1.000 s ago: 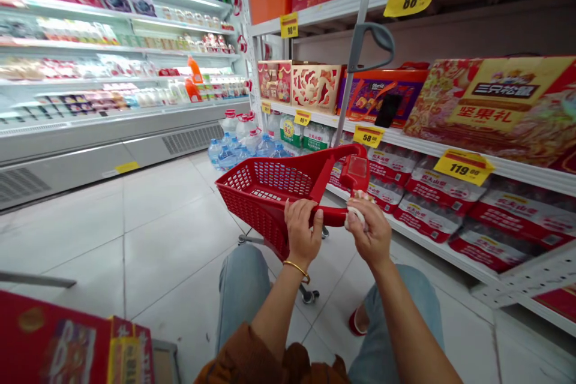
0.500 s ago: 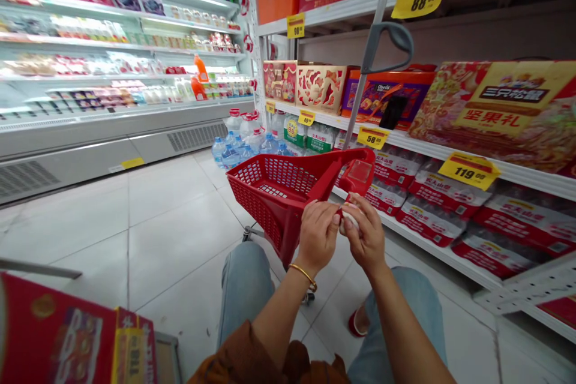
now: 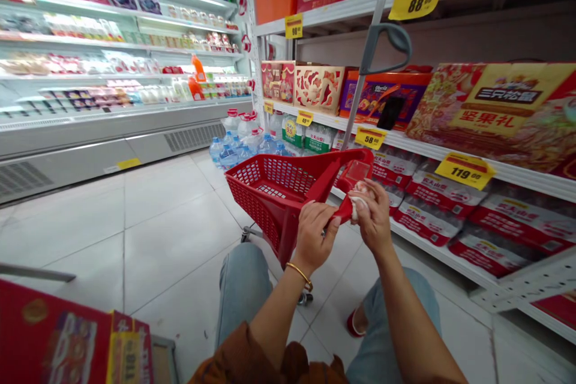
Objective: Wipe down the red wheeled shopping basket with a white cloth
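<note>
A red plastic shopping cart (image 3: 274,189) on small wheels stands on the tiled floor in front of my knees. Its grey pull handle (image 3: 384,42) sticks up on a metal pole. My left hand (image 3: 315,237), with a gold bangle at the wrist, is closed on the near red rim of the cart. My right hand (image 3: 373,216) is closed round a small white crumpled thing (image 3: 359,204), perhaps a cloth, pressed against the cart's rim just below the pole's red base.
Shelves on the right hold packs of bottled water (image 3: 432,216) low down and gift boxes (image 3: 499,108) above, with yellow price tags (image 3: 463,169). Loose water bottles (image 3: 238,144) stand at the shelf's far end. A chilled display case (image 3: 112,60) runs along the left. Red boxes (image 3: 67,342) sit at bottom left.
My left hand left the cart's rim, met my right hand at the white thing, then went back onto the rim. My right hand rose slightly along the rim with the white thing.
</note>
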`<state>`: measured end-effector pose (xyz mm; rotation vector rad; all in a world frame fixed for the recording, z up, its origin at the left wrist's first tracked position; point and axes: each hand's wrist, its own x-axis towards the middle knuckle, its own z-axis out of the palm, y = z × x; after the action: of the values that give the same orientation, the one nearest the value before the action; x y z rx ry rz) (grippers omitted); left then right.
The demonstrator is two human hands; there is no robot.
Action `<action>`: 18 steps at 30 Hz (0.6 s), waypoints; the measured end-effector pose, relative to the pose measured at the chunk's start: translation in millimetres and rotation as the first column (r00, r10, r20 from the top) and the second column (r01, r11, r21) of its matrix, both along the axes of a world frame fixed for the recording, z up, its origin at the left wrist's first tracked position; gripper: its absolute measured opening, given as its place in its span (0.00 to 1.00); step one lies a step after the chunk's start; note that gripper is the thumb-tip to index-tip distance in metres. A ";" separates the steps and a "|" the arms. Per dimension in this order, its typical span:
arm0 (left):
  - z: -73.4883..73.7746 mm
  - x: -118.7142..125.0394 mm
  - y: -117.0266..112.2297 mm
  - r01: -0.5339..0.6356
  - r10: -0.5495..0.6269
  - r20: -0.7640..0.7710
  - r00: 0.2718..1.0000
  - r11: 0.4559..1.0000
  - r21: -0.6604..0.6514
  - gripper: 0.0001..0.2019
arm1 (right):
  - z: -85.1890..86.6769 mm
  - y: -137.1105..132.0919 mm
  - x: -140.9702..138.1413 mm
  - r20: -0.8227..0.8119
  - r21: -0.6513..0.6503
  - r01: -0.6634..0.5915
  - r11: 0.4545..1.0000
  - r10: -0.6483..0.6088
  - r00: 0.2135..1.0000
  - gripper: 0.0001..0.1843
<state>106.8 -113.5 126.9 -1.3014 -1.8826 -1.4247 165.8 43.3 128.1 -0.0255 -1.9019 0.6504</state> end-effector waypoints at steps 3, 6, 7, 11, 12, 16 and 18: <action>-0.6 -0.2 -0.1 -0.008 0.008 -0.005 1.000 1.000 0.010 0.11 | -2.4 8.9 -5.2 0.011 -0.042 0.040 0.998 -0.039 0.999 0.14; -0.5 -0.1 0.1 -0.018 0.018 -0.009 1.000 1.000 0.010 0.11 | -5.5 10.1 -7.6 -0.007 -0.106 0.026 0.994 -0.027 1.000 0.15; -0.5 0.0 0.1 -0.022 0.022 -0.011 1.000 1.000 0.009 0.11 | -6.0 8.5 -7.4 -0.017 -0.122 0.009 0.992 -0.011 1.000 0.15; -0.4 1.1 -0.9 -0.037 0.038 -0.028 0.999 0.999 0.023 0.10 | -5.5 -5.0 -1.9 -0.043 -0.143 -0.051 0.988 0.045 0.998 0.12; -0.4 1.4 -1.4 -0.042 0.043 -0.035 0.998 0.999 0.029 0.09 | -5.3 -9.4 0.1 -0.047 -0.142 -0.053 0.988 0.047 0.998 0.12; -1.1 2.6 -3.2 -0.065 0.066 -0.042 0.997 0.998 0.022 0.10 | -6.0 -27.7 7.6 -0.059 -0.130 -0.041 0.991 0.034 0.998 0.12; -2.1 2.8 -3.8 -0.067 0.068 -0.041 0.997 0.998 0.013 0.10 | -7.1 -36.4 10.7 -0.065 -0.118 -0.034 0.992 0.026 0.998 0.12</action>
<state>109.6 -117.4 124.8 -1.2403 -1.8713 -1.3624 176.5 6.9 121.0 -0.0520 -1.8038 0.7757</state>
